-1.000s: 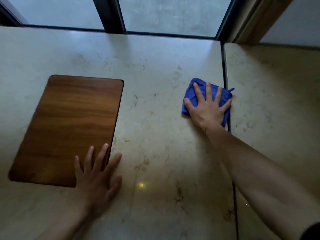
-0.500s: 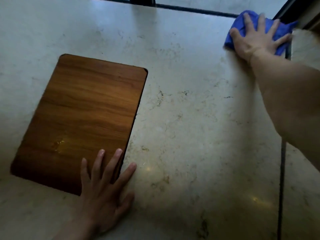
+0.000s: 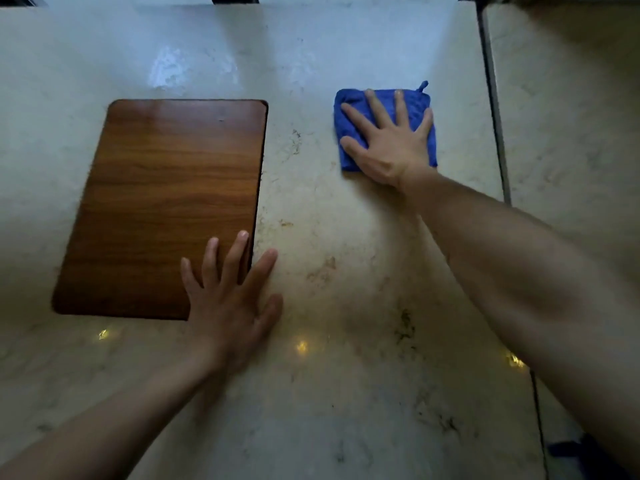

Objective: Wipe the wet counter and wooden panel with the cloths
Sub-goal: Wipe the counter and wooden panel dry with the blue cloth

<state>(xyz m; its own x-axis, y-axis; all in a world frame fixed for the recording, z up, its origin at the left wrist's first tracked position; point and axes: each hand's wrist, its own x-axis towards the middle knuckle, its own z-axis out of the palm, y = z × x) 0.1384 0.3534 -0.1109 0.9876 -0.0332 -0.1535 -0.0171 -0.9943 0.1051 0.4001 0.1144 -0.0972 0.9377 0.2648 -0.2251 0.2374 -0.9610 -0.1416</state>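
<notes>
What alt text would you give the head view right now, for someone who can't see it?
The right hand presses flat on a folded blue cloth on a pale marble counter. The left hand rests palm down with its fingers over the near right corner of a wooden panel.

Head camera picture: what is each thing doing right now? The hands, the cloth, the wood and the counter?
Blue folded cloth: lying flat on the counter, pressed under the right hand.
Right hand: open, fingers spread on the cloth.
Left hand: open, flat, fingers overlapping the panel's corner.
Brown wooden panel: flat, uncovered.
Pale marble counter: shiny, with a glossy patch near the far edge.
</notes>
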